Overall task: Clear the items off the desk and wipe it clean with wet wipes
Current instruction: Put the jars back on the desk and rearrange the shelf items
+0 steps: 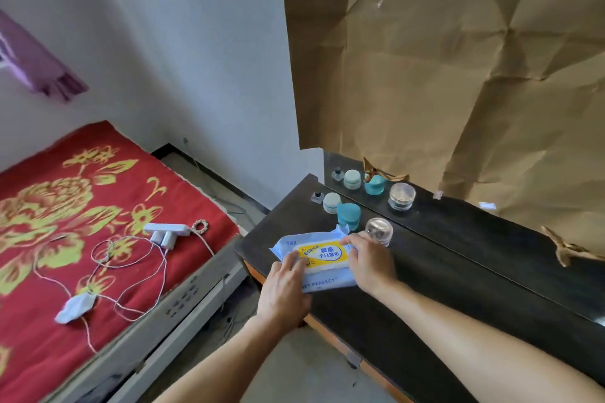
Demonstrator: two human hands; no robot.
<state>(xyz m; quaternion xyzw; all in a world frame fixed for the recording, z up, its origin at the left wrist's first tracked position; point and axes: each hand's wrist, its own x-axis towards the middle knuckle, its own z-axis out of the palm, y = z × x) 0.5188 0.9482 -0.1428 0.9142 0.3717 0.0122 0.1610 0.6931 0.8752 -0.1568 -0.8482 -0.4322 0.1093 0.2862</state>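
A light blue pack of wet wipes [322, 258] with a yellow label lies at the left end of the dark desk [458, 275]. My left hand [283, 293] rests on the pack's near left side, fingers laid flat over the label edge. My right hand [368, 260] pinches the label's far right corner. Behind the pack stand a clear jar [379, 231], a teal jar [348, 216], a pale capped jar [331, 202] and a small dark bottle [317, 197].
A mirror strip behind the desk repeats the jars [375, 185], under brown paper [458, 75] taped over it. To the left is a bed with a red flowered cover [65, 222], holding a white power strip [167, 232], cables and a crumpled tissue [75, 306].
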